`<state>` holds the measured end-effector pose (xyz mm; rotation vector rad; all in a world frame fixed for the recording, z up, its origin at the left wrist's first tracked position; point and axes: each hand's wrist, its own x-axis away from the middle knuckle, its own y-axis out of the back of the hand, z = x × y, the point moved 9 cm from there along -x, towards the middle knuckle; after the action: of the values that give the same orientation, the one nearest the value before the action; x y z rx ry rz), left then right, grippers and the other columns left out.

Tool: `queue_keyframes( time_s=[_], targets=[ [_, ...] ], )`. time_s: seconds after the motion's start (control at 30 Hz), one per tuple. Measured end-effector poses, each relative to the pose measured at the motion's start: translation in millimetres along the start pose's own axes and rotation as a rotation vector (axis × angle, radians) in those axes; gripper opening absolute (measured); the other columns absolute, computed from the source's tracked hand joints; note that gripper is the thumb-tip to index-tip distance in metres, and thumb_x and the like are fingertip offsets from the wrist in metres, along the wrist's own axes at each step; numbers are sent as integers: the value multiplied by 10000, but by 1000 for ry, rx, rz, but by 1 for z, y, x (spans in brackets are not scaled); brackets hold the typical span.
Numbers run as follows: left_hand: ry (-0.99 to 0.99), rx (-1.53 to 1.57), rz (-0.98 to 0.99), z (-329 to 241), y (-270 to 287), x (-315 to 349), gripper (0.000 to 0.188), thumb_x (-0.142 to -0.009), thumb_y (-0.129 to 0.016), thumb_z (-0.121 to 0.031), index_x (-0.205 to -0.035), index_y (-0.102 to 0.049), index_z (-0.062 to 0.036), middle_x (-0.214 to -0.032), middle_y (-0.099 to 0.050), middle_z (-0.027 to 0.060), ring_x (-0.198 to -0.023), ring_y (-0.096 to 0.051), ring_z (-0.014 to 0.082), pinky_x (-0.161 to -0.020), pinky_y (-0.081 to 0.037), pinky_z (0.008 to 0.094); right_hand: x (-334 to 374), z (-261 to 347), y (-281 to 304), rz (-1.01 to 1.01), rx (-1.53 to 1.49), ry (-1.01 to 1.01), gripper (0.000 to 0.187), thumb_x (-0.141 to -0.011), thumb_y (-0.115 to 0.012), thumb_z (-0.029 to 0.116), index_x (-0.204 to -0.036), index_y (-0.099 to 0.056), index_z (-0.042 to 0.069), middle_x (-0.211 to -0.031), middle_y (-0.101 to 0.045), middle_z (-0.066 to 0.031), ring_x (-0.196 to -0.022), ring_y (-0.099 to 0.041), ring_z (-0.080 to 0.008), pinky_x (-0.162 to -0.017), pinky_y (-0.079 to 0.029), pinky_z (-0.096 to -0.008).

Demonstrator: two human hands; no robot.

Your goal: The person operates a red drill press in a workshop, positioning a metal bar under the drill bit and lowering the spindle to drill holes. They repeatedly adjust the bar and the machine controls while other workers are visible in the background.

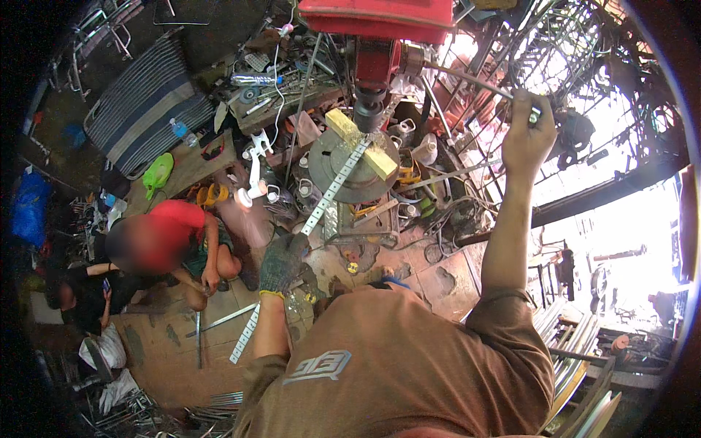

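My left hand [283, 264], in a dark knitted glove with a yellow cuff, is closed around a long flat metal strip [326, 198] with a row of evenly spaced marks or holes. The strip's far end lies across a yellowish wooden block [381, 162] on the round table [315, 162] of a red drill press [376, 62]. Directly above that end is the drill chuck [368, 109]; whether the bit touches the metal I cannot make out. Raised at the right, my bare right hand [529, 135] grips the end of the press's feed lever [471, 79].
At the left a person in a red shirt [171, 230] crouches, with another person in dark clothes [87, 299] behind. Metal strips [198, 339] lie on the tiled floor [157, 372]. A cluttered bench [292, 98] stands behind the press; metal bars [566, 343] are stacked at the right.
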<state>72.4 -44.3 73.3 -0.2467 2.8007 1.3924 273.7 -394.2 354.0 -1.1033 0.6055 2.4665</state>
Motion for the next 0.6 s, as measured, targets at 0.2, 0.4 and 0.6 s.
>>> queue_keyframes(
  time_s=[0.2, 0.4, 0.6],
  targets=[
    [383, 294, -62, 15, -13, 11, 469, -905, -562, -456, -933, -693, -7, -791, -675, 186, -724, -664, 312, -658, -490, 391, 41, -9, 0, -19, -53, 44, 115, -904, -575, 51, -842, -645, -16, -677, -624, -73, -631, -584, -117, -608, -465, -271],
    [614, 327, -41, 9, -23, 21, 473, -906, -564, -451, -948, -694, 1, -815, -687, 198, -722, -668, 332, -678, -492, 421, 77, -29, 1, 30, -160, 43, 309, -955, -517, 194, -985, -695, -57, -706, -623, -89, -629, -597, -175, -599, -462, -302],
    [508, 88, -131, -28, -8, 21, 461, -874, -620, -434, -950, -682, 16, -825, -682, 215, -765, -672, 331, -695, -494, 432, 60, -28, -8, 73, -316, 203, 240, -869, -520, 106, -950, -679, -54, -755, -580, -123, -649, -550, -215, -591, -429, -321]
  ],
)
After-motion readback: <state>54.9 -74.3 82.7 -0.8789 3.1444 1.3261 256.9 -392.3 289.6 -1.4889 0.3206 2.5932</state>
